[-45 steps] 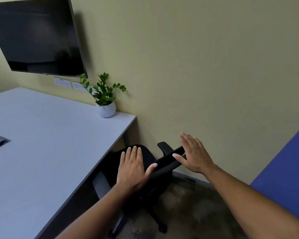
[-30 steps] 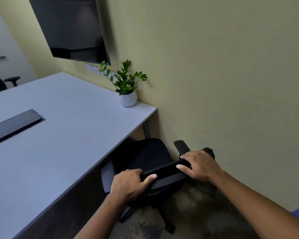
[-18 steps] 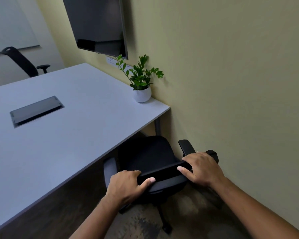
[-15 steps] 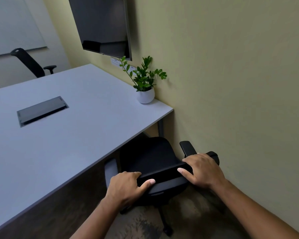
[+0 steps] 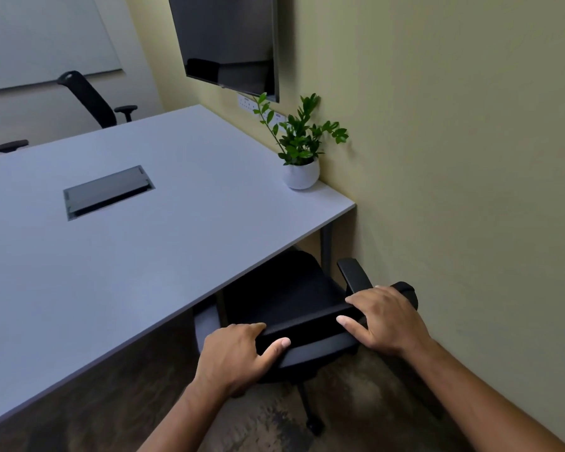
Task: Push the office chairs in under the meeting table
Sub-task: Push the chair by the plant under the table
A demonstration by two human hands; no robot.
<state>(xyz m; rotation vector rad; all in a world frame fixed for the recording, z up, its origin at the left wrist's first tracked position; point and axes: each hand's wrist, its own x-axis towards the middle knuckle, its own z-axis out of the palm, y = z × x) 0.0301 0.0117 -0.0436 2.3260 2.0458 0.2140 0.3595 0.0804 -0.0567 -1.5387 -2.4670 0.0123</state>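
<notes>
**A:** Hands first, where are they?

**B:** Both on the top edge of the black office chair, on its backrest. Left hand has its fingers curled over the top and the thumb underneath, so it's clamped on the rail. Right hand is at the other end of the same rail, fingers draped over it and thumb pointing inward along it, gripping too.

**A:** And the chair itself, in or out?

**B:** Partway. The seat front is tucked under the near edge of the bench, close to its right corner, but the backrest and the right armrest sit outside the edge. The armrest is just beside the wall. One caster leg shows on the carpet below.

**A:** Anything on the bench?

**B:** A small plant in a white pot at the far right corner, against the wall, and a dark cable hatch set into the middle. Screen hangs on the wall above the plant. Another black chair stands beyond the far edge, well apart from this one.
</notes>
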